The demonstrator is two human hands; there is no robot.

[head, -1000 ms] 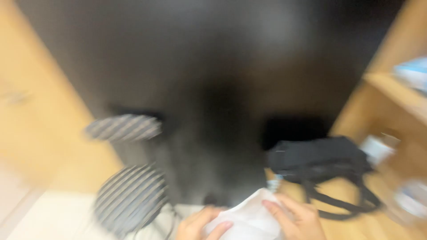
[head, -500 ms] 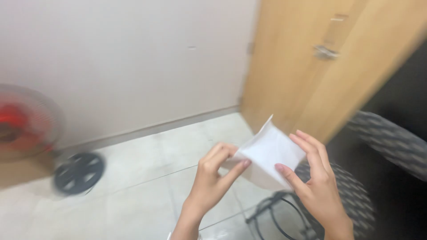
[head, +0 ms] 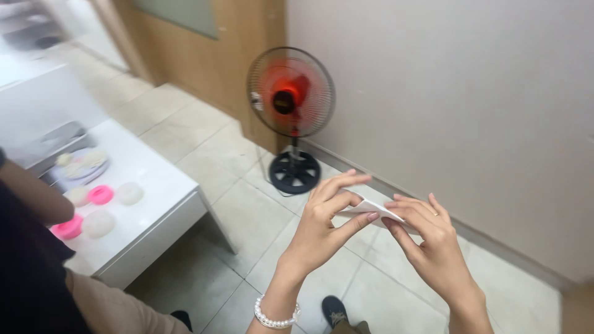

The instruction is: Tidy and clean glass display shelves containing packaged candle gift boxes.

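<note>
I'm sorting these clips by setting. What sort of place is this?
Probably an indoor workroom or craft space: a pale tiled floor, a red-bladed pedestal fan by the plain wall, and a white table carrying pink and white round pieces. Both hands hold folded white paper.

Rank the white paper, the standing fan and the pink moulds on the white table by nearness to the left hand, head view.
1. White paper, pinched in the left hand.
2. Standing fan, beyond it by the wall.
3. Pink moulds, far left on the white table.

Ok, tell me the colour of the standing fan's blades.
Red, behind a black wire guard; the standing fan shows best in the head view.
</note>
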